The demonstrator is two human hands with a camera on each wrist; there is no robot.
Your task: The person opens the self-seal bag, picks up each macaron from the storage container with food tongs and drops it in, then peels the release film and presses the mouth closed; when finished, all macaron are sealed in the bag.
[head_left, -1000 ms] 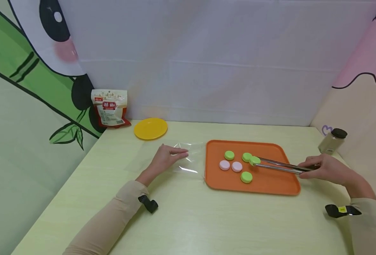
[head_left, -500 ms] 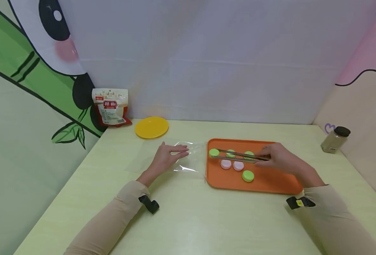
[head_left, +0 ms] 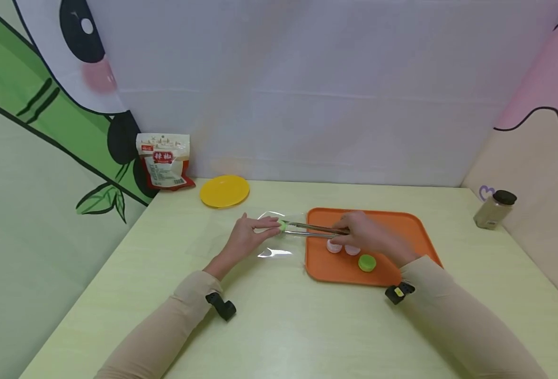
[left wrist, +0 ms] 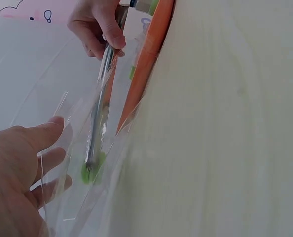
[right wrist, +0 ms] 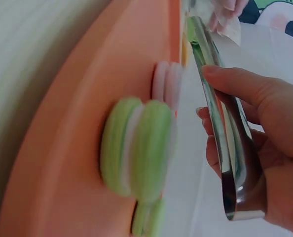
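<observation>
My right hand (head_left: 366, 234) grips metal tongs (right wrist: 242, 182), which reach left past the tray's edge. Pinched in their tips is a green macaron (head_left: 282, 226), beside my left fingers and seen through clear plastic in the left wrist view. My left hand (left wrist: 16, 163) has thumb and fingers spread apart at the mouth of a clear plastic bag (head_left: 279, 252), touching its film. On the orange tray (head_left: 337, 273) lie a green macaron (head_left: 367, 262) and two pink macarons (head_left: 334, 247), partly covered by my right hand. Other green macarons are hidden behind that hand in the head view.
A yellow plate (head_left: 224, 191) lies at the back left, beside a red and white food pouch (head_left: 164, 163) against the wall cloth. At the back right stands a jar (head_left: 494, 210) with a black lid.
My right hand has carried the green macaron in the tongs leftward, from the tray across to the plastic bag. My left hand has stayed at the bag.
</observation>
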